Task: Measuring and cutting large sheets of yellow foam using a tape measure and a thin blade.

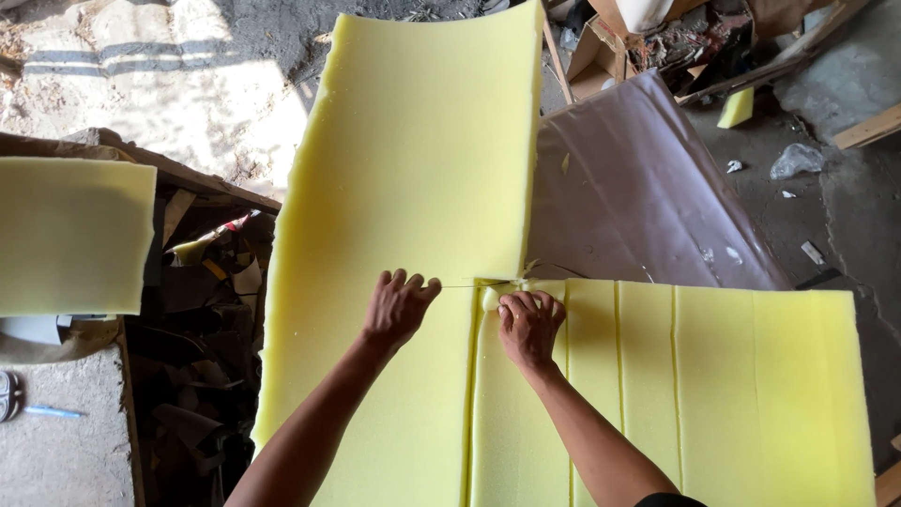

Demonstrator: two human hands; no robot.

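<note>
— Head camera, looking straight down: your left hand point(399, 305) lies palm-down with fingers spread on a long yellow foam sheet point(413, 188), which runs away from you and curves up at its far end. Why flat like that?

— It reads as a hold-down: the grip is wide and holds nothing, simply pressing the foam so it stays put beside the cut line.

— And your right hand point(530, 327)?

— It is curled narrow, knuckles up, pinching at the top corner of a cut foam strip point(516, 413) just beside the long sheet. A thin line, perhaps a blade or thread, runs between the two hands; it is too fine to tell what it is, or whether the fingers hold it.

— Where does the strip sit?

— Touching the long sheet on its left and a wider foam slab point(751, 394) on its right, which shows several parallel slits running toward you, so the pieces lie side by side as one surface.

— Around them?

— A brown board point(638, 188) lies beyond the slab, another foam piece point(70, 235) rests to the far left, and scraps litter the dusty floor point(826, 188).
</note>
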